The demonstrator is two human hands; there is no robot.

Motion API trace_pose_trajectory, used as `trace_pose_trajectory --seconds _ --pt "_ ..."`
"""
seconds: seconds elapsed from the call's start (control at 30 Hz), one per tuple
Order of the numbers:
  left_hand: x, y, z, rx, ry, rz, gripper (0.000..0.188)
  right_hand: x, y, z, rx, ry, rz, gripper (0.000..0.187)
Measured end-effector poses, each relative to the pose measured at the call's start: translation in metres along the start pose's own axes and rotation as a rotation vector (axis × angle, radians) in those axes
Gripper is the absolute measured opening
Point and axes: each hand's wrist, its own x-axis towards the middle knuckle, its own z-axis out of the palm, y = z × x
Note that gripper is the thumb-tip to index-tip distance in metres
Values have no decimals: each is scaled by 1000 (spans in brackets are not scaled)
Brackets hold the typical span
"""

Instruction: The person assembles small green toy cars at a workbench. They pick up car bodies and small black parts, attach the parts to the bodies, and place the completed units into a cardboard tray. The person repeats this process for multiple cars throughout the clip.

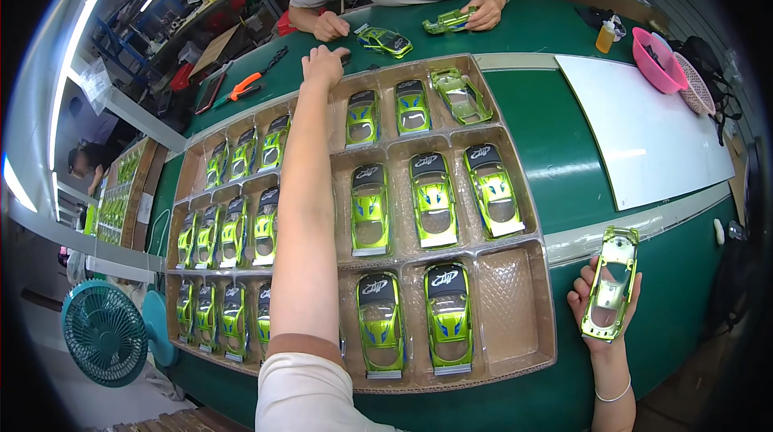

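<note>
My right hand [605, 303], at the right by the table edge, grips a bright green toy car body shell [612, 281], its hollow inside facing up. Stretched across the tray, my left arm ends in my left hand [323, 67] just beyond the tray's far edge. Its fingers are curled beside a small dark thing [344, 54]; whether they hold it is hard to see. The brown compartment tray [509, 307] carries rows of green car shells with black hoods. One shell [461, 96] in its far right corner lies inside up. My forearm hides some compartments.
Across the table a person's hand [485, 12] holds a green shell [447, 22]; another car [384, 41] lies nearby. Orange-handled pliers [241, 87], a white board [644, 126], a pink basket [656, 62], a yellow bottle [605, 36] and a teal fan [105, 333] surround the tray.
</note>
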Motion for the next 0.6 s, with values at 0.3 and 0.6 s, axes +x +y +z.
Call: trace_pose_trajectory --seconds 0.3,0.6 --pt "-169 21 -98 -684 270 297 24 -1 3 6 -45 -25 12 65" --pt "-455 125 -221 -1222 -104 1015 23 -1 0 5 -78 -142 -4 60"
